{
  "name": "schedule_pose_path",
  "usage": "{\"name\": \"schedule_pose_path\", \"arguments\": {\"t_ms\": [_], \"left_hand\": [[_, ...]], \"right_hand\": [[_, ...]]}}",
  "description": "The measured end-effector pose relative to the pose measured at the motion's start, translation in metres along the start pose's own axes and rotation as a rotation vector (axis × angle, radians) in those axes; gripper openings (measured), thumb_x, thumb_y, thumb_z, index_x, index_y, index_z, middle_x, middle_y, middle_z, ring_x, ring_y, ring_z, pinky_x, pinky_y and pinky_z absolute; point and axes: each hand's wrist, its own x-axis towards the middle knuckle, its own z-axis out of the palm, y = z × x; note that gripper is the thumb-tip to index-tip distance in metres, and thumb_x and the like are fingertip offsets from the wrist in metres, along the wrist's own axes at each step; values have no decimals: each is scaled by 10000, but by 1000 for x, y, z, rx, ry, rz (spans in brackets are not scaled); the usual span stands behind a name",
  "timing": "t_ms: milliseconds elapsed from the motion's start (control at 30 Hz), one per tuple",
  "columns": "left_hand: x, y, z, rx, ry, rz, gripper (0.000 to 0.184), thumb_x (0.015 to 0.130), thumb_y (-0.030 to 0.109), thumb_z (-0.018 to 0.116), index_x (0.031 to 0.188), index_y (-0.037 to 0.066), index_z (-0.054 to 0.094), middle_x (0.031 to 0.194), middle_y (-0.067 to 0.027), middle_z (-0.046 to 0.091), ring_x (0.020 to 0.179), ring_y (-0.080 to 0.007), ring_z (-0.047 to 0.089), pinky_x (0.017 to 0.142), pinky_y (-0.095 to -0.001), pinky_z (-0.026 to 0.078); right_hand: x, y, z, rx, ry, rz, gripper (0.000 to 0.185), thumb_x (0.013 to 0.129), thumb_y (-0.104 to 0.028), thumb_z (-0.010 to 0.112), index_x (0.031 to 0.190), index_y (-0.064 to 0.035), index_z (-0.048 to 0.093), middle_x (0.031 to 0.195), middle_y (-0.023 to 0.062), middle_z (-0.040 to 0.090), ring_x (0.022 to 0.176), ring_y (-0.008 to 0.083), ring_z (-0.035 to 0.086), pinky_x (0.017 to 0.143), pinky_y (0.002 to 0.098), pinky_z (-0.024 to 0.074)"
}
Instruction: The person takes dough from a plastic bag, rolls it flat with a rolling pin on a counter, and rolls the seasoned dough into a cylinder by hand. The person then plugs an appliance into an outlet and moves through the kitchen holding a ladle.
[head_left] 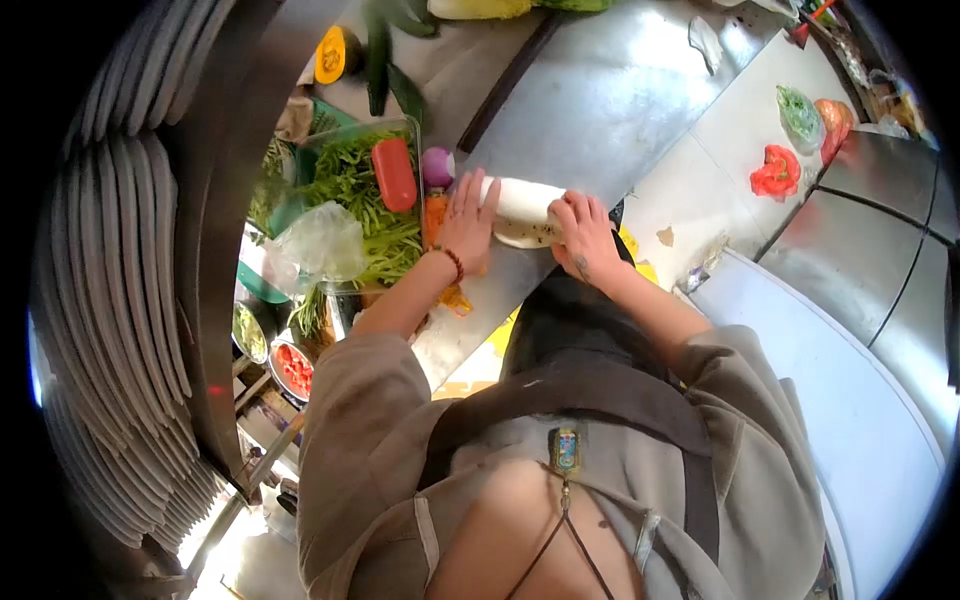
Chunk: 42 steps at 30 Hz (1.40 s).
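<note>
A white, roll-shaped piece of food (522,196) lies on the metal counter in front of me, a pale lower part with dark specks showing beneath it. I cannot tell exactly what it is. Over its left end rests my left hand (467,222), fingers stretched out and slightly spread. My right hand (583,235) has its fingers curled onto the right end, gripping it. A purple onion (438,166) and an orange carrot-like piece (435,215) sit just left of my left hand.
Left stands a clear tub (412,128) of cut greens, with a red packet (394,174) and a plastic bag (322,244) on top. A dark bar (507,80) crosses the metal counter (600,90). Cut pumpkin (338,56) and cucumbers (378,60) lie at the back.
</note>
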Motion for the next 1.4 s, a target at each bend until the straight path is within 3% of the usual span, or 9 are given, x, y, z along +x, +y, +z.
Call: {"name": "schedule_pose_path", "arguments": {"t_ms": [200,300,500,700,833,933,1033,1233,1400], "left_hand": [[59,-20,-67,-236,-314,117,682,701,220,747,1308,109,458,1121,-147,523,1083,-322,504,916,-377,435],[87,-44,-31,-353,-211,418,567,670,151,768,1166,92,501,1121,-158,521,1071,-330,496,953,-399,404],[37,4,-30,-203,-309,109,497,619,145,769,1031,89,498,984,-132,535,973,-365,532,826,-439,447],[16,20,-35,-244,-217,-64,379,633,170,752,941,87,548,968,-144,532,947,-355,564,795,-442,474],[75,6,-23,-164,379,34,363,637,158,735,947,83,560,948,-142,536,895,-371,570,764,-446,482],[103,0,-6,-364,217,-164,416,640,160,731,1007,69,557,973,-158,566,895,-394,576,784,-445,481],[95,10,-25,-546,113,-254,487,653,160,717,1093,54,538,1029,-185,591,942,-412,574,827,-434,480],[88,63,-7,-1394,341,-595,563,799,37,652,1289,20,376,1172,-148,544,1041,-236,560,888,-354,476],[86,88,-8,-2006,351,-693,560,859,122,615,1342,61,338,1294,-114,468,1165,-249,494,980,-385,430]], "right_hand": [[31,48,-26,278,38,162,575,673,-222,813,1177,-66,584,1172,172,555,1086,361,519,931,429,461],[50,62,-5,175,-492,176,652,636,-255,833,1203,-64,573,1114,160,583,1054,341,522,899,409,458],[-10,9,22,191,-70,146,525,603,-185,824,983,-55,486,943,126,547,912,356,529,764,418,451],[17,6,-20,166,-298,256,523,633,-110,762,1083,-66,497,1044,146,566,1027,346,543,827,428,467],[69,41,-29,-19,-63,203,517,633,-104,756,1098,-95,530,1105,136,561,1059,333,536,854,413,462],[98,80,-12,8,113,-66,545,626,-112,769,1120,-101,538,1090,156,587,1037,354,560,857,415,465],[95,71,-15,233,-13,298,513,641,-143,771,1104,-84,558,1033,183,619,964,403,586,824,420,484],[128,22,10,1496,670,1257,396,786,-177,644,1105,35,541,938,159,625,801,270,629,714,400,535],[132,5,-22,1580,311,1040,436,837,-158,570,1229,-3,456,1077,132,556,894,248,596,770,391,532]]}}
